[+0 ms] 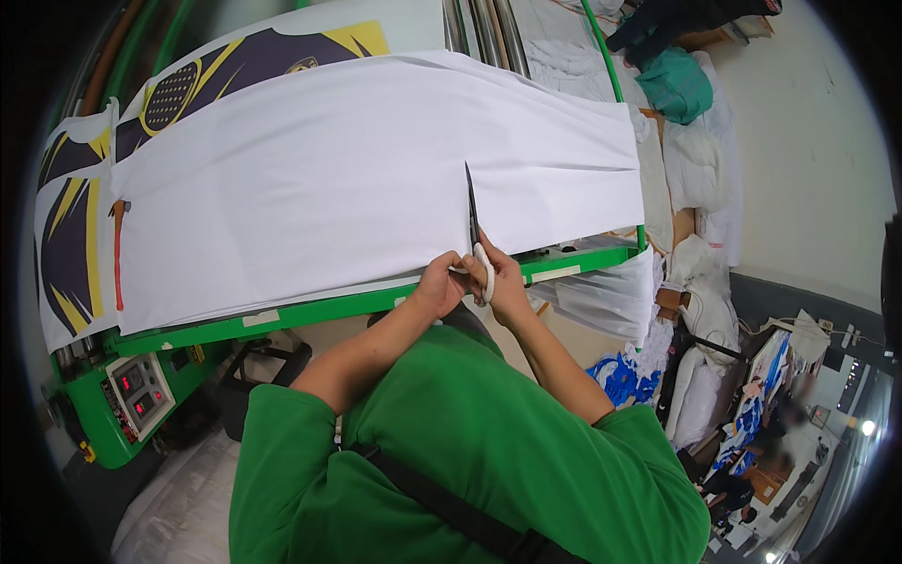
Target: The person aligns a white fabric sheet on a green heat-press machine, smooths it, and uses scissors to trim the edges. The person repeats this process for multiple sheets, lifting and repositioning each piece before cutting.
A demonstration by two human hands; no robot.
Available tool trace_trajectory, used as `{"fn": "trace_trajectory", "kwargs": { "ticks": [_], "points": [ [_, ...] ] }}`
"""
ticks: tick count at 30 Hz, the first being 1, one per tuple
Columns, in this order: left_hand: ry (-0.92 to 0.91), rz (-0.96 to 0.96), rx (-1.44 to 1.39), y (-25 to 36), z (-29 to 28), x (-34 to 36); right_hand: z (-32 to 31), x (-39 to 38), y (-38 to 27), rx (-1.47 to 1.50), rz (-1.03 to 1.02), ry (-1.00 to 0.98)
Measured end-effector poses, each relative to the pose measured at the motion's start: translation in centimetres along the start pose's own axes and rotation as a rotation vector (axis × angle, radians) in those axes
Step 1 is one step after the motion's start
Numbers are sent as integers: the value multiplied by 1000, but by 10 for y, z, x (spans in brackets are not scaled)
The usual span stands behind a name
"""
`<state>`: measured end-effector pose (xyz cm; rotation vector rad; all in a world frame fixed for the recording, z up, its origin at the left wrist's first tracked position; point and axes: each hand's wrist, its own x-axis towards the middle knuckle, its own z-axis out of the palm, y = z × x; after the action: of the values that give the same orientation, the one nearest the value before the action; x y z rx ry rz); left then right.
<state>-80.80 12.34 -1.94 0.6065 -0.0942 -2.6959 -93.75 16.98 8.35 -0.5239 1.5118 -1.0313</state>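
White fabric (310, 188) lies across the green-framed table (357, 305), with a cut running from its near edge under dark scissors (471, 202). My right hand (500, 282) is closed round the scissors' handle, which is wrapped in white material; the long blades point away from me over the fabric. My left hand (442, 280) pinches the fabric's near edge just left of the handle, close to my right hand. Printed purple-and-yellow panels (70, 244) show at the left and behind the white fabric. An orange-handled tool (118, 254) rests at the fabric's left end.
A control box (139, 393) is on the machine at lower left, beside a black object (263, 371). Metal rollers (484, 28) are at the back. Fabric piles, a teal bundle (675, 83) and boxes line the right. Other people (728, 498) are at the far lower right.
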Motion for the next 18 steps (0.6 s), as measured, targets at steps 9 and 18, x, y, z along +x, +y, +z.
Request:
{"fn": "trace_trajectory", "kwargs": {
  "ticks": [9, 18],
  "points": [
    [138, 130, -120, 2, 9, 3, -1, 24, -28, 49, 110, -60],
    [128, 96, -142, 2, 22, -3, -17, -10, -58, 29, 279, -143]
  ]
}}
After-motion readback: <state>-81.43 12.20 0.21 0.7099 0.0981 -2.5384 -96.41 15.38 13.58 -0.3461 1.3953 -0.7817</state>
